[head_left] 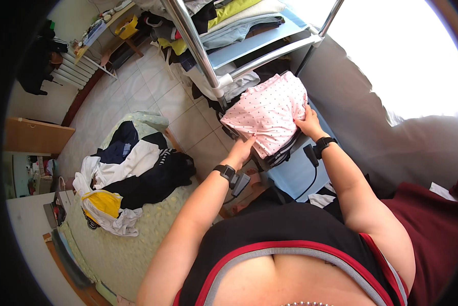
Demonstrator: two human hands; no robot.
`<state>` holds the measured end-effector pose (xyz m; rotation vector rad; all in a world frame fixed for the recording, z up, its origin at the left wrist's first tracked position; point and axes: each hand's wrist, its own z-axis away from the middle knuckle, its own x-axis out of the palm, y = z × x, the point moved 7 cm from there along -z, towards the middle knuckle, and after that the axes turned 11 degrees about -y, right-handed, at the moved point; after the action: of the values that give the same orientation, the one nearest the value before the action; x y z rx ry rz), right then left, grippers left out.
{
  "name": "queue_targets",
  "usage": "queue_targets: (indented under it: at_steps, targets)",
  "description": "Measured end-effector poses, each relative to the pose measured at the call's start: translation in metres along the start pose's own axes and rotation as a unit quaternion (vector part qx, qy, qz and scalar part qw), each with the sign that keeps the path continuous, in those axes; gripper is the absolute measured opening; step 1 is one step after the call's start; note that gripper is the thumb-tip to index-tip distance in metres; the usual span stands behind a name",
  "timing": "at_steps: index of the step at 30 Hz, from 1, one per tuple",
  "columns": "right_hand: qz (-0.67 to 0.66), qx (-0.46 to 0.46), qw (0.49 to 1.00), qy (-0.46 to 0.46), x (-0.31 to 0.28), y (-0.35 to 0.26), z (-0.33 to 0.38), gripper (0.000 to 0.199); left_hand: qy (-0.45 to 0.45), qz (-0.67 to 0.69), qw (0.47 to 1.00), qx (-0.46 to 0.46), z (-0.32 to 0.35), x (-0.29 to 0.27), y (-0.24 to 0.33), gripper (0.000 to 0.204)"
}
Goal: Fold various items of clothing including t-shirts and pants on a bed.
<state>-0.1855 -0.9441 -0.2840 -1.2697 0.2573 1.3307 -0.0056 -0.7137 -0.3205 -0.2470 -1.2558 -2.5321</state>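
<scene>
A pink garment with dark polka dots [269, 107] lies folded on top of dark and striped clothes [282, 154], on the low blue shelf [296, 173] of a metal-framed rack. My left hand [243, 149] pinches its near left edge, thumb on top. At its right edge, my right hand [309, 125] holds the cloth with the fingers partly tucked out of sight. Creases run across the fabric between both hands. Each wrist wears a black band with a small dark device.
Chrome rack posts [191, 43] rise close beyond my hands, below an upper blue shelf [267, 38] of folded clothes. On the left, a bed [152, 224] bears a loose heap of clothes [132, 166]. A grey curtain [351, 117] hangs at right; dark red cloth [423, 224] lies nearby.
</scene>
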Motion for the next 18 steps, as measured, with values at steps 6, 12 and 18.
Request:
queue_targets:
  at_steps: [6, 12, 18]
  targets:
    - [0.165, -0.128, 0.972, 0.107, -0.018, -0.094, 0.066, 0.085, 0.039, 0.008, 0.999, 0.010, 0.056, 0.006, 0.012, 0.071]
    - [0.310, -0.203, 0.921, -0.121, 0.065, -0.177, 0.077, 0.084, 0.113, 0.003, 0.993, 0.021, 0.106, -0.038, -0.016, 0.067]
    - [0.368, -0.129, 0.912, -0.129, 0.075, -0.204, 0.069, 0.083, 0.170, 0.058, 0.980, 0.091, 0.180, -0.074, -0.038, 0.058]
